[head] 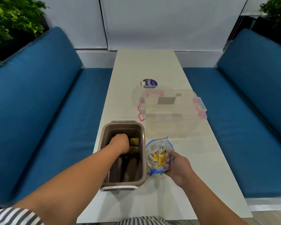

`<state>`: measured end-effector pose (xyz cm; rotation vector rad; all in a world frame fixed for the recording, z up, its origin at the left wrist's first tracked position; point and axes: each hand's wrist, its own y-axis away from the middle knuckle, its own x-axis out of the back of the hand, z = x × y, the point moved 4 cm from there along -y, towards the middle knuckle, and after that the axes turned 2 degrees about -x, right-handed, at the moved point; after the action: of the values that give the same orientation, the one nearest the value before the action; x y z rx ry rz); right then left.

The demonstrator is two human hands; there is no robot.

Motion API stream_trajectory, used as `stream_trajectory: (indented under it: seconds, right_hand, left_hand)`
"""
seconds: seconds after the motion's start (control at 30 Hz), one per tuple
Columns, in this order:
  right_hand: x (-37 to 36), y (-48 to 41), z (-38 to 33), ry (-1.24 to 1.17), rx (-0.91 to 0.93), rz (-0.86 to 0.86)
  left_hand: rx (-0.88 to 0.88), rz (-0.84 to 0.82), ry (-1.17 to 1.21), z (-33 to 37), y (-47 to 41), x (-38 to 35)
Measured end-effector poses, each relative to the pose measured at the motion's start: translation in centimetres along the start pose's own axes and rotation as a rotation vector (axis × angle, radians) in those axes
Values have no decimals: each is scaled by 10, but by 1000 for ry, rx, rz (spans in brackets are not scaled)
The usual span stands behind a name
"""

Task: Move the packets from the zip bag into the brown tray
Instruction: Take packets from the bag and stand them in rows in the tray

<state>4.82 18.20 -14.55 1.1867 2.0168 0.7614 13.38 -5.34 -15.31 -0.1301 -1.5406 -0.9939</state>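
Note:
The brown tray (143,153) stands on the white table, left of centre. My left hand (119,143) reaches down inside it with fingers curled; what it holds is hidden. Yellow packets (134,141) lie on the tray's floor just right of that hand. The clear zip bag (157,149) with a blue seal lies right of the tray, mouth open toward the far side, with several yellow-and-white packets (158,158) inside. My right hand (177,166) grips the bag's near right side.
A clear plastic box (172,111) with pink latches stands beyond the bag. Behind it lies a clear lid with a round purple label (150,82). Blue bench cushions (44,111) flank the narrow table (152,65). Plants stand in both far corners.

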Motion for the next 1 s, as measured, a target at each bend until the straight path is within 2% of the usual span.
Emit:
stream_trajectory:
  seconds: [0.23,0.4,0.5,0.6,0.7,0.8,0.83,0.93,1.0]
  right_hand:
    - [-3,6,-2,12,4,-8]
    - [0,3,0,16,1,14]
    - [0,1,0,13,-6,8]
    - [0,1,0,24,-15,6]
    - [1,1,-1,38,-20,9]
    - [1,2,-2,48,-24,-17]
    - [2,3,-3,53,-24,-29]
    - [6,3,-6,68,-37,-41]
    - [8,3,-8,61,-49,-51]
  left_hand:
    - [78,-75,14,2,-16,-13]
    - [98,-127,-66,2,-20,-13]
    - [139,-210,12,1,-21,-15]
    - [182,-201,148,1,-20,-13]
    - [240,-276,187,-1,-13,-11]
    - [182,-312,152,1,-3,-2]
    - [154,-291,132,2,3,4]
    - [73,-44,111,5,24,30]
    - [40,57,111,9,41,46]
